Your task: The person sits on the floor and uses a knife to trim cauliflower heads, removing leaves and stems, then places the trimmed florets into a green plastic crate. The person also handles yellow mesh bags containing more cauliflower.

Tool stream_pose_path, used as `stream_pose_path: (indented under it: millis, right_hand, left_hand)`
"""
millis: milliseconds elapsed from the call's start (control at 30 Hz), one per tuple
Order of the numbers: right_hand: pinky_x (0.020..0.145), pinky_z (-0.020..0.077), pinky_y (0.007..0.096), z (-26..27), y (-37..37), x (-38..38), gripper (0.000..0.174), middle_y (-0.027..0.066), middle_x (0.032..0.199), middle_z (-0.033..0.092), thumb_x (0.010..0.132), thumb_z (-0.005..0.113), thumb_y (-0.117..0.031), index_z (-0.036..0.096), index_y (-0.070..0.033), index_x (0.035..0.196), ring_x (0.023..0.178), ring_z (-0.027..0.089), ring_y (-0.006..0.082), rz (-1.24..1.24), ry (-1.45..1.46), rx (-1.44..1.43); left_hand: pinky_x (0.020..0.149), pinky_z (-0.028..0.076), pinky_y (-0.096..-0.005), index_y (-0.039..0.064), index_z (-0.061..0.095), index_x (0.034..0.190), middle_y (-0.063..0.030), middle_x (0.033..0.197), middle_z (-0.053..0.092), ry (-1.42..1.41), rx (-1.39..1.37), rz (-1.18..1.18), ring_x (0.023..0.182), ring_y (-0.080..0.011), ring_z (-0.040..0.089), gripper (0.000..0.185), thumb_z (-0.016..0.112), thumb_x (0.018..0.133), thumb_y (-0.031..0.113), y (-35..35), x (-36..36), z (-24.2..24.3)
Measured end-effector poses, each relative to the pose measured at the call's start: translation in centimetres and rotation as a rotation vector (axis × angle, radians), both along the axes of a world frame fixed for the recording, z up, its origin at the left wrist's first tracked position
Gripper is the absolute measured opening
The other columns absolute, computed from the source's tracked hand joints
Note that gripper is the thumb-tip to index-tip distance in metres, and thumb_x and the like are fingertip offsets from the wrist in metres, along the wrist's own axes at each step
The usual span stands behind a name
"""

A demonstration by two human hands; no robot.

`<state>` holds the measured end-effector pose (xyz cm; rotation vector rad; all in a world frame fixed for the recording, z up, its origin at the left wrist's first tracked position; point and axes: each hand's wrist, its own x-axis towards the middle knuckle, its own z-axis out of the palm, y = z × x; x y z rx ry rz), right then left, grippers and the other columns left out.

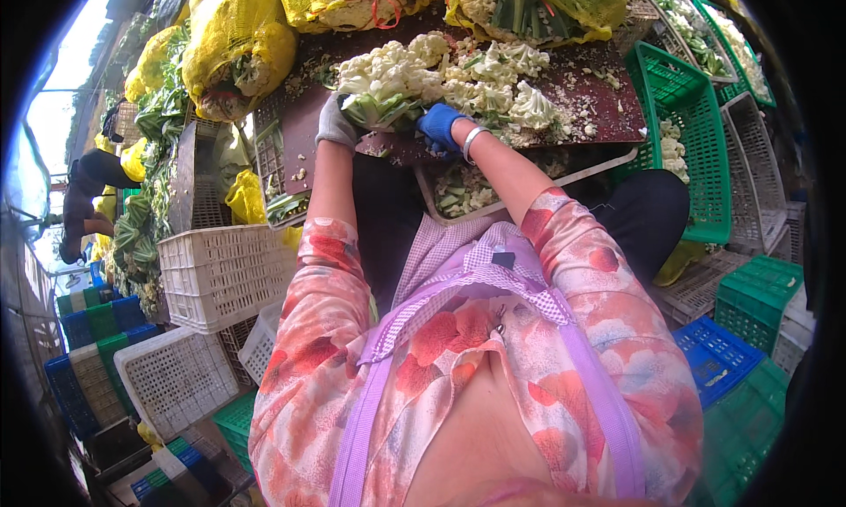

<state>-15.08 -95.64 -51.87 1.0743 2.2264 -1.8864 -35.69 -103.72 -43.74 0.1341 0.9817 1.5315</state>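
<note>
My left hand [338, 122], in a grey glove with a dark palm, grips the left side of a cauliflower head [380, 97] with pale green leaves. My right hand [441, 127], in a blue glove, is closed at the right side of its leafy base; a small bit of something dark shows at the fingers, too hidden to name. Cut cauliflower florets [496, 77] lie heaped behind and to the right on a dark red board [595, 124]. Below the board's near edge, a tray [462, 215] holds leaf trimmings and cauliflower pieces between my knees.
Yellow mesh sacks of cauliflower [238, 38] line the board's far side. A green plastic crate [694, 137] with florets stands at right. White crates [225, 276] and stacked blue and green crates are at left. Beyond a heap of leafy cauliflower [142, 229], another person [89, 196] is at far left.
</note>
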Motion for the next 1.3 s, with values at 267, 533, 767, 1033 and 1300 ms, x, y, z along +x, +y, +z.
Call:
stream_pose_path:
  millis: [267, 533, 767, 1033, 1300]
  right_hand:
    - [0.046, 0.0428, 0.0367, 3.0, -6.7, 5.3, 0.025, 0.0035, 0.065, 0.056, 0.096, 0.057, -0.03, 0.06, -0.008, 0.084, 0.048, 0.05, 0.0168, -0.394, 0.103, -0.724]
    - [0.058, 0.0548, 0.0422, 3.8, -5.6, 2.2, 0.038, 0.0131, 0.075, 0.067, 0.091, 0.062, -0.039, 0.064, -0.001, 0.094, 0.063, 0.066, 0.0256, -0.44, 0.318, -0.135]
    - [0.042, 0.0473, 0.0313, -1.0, 1.8, -0.8, 0.028, 0.0039, 0.064, 0.058, 0.096, 0.062, -0.036, 0.058, -0.009, 0.09, 0.047, 0.057, 0.017, -0.763, 0.225, -0.161]
    - [0.069, 0.0538, 0.0475, 7.2, -6.1, -1.6, 0.031, 0.016, 0.081, 0.07, 0.096, 0.059, -0.038, 0.057, -0.007, 0.094, 0.075, 0.068, 0.038, -0.383, 0.21, 0.674]
    - [0.082, 0.0542, 0.0481, 6.4, -2.5, -4.9, 0.038, 0.0223, 0.096, 0.071, 0.095, 0.057, -0.04, 0.064, -0.004, 0.103, 0.091, 0.069, 0.0411, -0.444, 0.062, 0.494]
  left_hand:
    - [0.113, 0.04, -0.0427, 0.015, 0.056, 0.137, -0.008, 0.142, 0.058, 0.627, 0.305, -0.218, 0.131, -0.0259, 0.052, 0.047, 0.04, 0.101, 0.04, -1.8, -7.1, -4.6]
    - [0.101, 0.047, -0.0336, 0.022, 0.062, 0.128, 0.0016, 0.129, 0.066, 0.864, 0.318, -0.155, 0.118, -0.0175, 0.061, 0.04, 0.048, 0.098, 0.042, -2.9, -16.2, -10.1]
    - [0.093, 0.053, -0.0422, 0.008, 0.066, 0.116, -0.0114, 0.111, 0.07, 0.757, 0.215, -0.224, 0.103, -0.0276, 0.066, 0.031, 0.05, 0.096, 0.024, -1.3, -14.2, -8.7]
    - [0.067, 0.055, -0.0314, 0.0, 0.072, 0.098, -0.0083, 0.089, 0.072, 0.325, -0.139, 0.193, 0.075, -0.0178, 0.068, 0.026, 0.056, 0.095, 0.02, -0.8, -9.0, -2.6]
    - [0.062, 0.056, -0.0365, 0.002, 0.07, 0.099, -0.011, 0.085, 0.07, 0.463, -0.27, 0.234, 0.07, -0.023, 0.069, 0.025, 0.061, 0.091, 0.023, 0.0, -7.8, -1.6]
